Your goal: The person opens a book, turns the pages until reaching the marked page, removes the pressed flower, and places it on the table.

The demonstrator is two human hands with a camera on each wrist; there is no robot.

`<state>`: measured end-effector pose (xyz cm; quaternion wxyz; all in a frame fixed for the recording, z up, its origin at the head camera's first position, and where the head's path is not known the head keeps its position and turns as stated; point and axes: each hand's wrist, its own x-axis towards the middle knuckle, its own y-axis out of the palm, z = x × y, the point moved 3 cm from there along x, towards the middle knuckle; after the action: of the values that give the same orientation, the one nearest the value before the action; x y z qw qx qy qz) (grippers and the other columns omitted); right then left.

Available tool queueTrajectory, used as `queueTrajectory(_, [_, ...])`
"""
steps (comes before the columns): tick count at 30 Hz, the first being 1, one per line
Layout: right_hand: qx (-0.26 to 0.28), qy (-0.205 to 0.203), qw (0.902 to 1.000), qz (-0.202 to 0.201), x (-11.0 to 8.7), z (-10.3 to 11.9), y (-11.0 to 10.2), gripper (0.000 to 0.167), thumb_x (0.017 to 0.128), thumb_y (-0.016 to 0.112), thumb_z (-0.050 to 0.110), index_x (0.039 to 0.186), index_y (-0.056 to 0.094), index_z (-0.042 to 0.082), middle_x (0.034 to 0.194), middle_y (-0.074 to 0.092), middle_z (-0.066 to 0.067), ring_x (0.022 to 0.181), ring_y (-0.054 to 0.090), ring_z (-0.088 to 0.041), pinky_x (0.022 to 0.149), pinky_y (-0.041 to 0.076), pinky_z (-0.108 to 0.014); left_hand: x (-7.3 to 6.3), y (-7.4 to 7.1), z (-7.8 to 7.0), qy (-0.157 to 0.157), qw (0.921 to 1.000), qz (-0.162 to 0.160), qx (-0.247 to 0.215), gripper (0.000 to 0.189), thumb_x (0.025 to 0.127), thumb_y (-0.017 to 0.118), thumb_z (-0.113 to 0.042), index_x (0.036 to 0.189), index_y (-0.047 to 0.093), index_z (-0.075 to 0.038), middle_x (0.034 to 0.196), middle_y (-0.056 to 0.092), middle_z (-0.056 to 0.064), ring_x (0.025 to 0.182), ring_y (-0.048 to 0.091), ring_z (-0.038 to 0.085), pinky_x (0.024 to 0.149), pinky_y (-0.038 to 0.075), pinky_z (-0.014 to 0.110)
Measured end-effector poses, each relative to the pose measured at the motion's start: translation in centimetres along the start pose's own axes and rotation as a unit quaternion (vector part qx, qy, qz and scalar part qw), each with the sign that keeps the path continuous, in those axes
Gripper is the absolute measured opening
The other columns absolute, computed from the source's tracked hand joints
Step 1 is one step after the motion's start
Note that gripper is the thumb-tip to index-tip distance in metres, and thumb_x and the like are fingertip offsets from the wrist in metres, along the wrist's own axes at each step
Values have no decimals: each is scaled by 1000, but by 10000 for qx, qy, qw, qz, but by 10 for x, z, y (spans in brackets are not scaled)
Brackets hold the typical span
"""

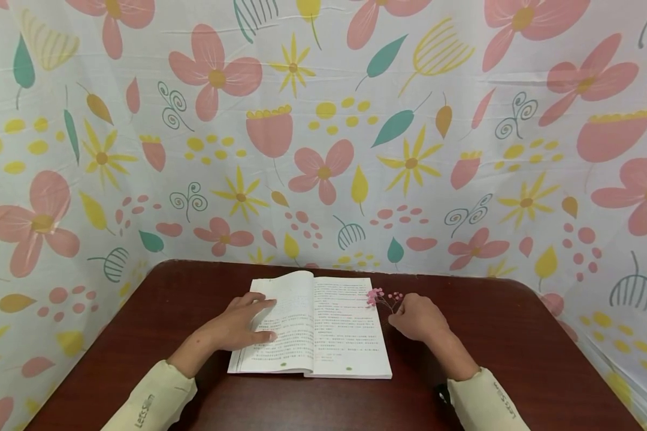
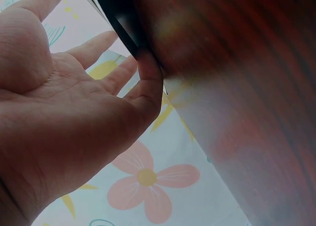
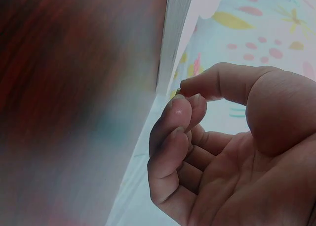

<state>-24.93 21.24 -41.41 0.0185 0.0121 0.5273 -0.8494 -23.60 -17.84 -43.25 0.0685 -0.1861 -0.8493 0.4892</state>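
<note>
An open book with printed pages lies in the middle of the table in the head view. My left hand rests on its left page, thumb and fingers spread and nearly straight. Beyond the book's right edge, my right hand pinches the thin stem of a small sprig of pink flowers. The blossoms lean left over the edge of the right page. In the right wrist view, thumb and fingertips of the right hand meet beside the book's page edge, the other fingers curled.
The dark red-brown wooden table reaches back to a white cloth backdrop printed with flowers and leaves, which also hangs along both sides. A small black object shows beside the right sleeve cuff.
</note>
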Motion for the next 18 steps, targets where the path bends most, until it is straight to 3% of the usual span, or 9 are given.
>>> queueTrajectory(8, [-15,222,9997,82,5,-16,-8,49,94,71,19,51,50,14,49,42,1,46,43,-14,48,34,-28,1,1,3,11,10000,16,6,79,94,81,-44,160,49,-16,164,38,13,151,32,40,115,38,59])
queueTrajectory(18, [17,413,9990,154,11,-40,-20,46,94,68,22,53,50,13,50,48,-1,46,46,-16,47,37,-29,2,1,2,9,10000,-4,-17,78,94,81,-43,160,50,-15,164,38,13,151,32,40,115,38,60])
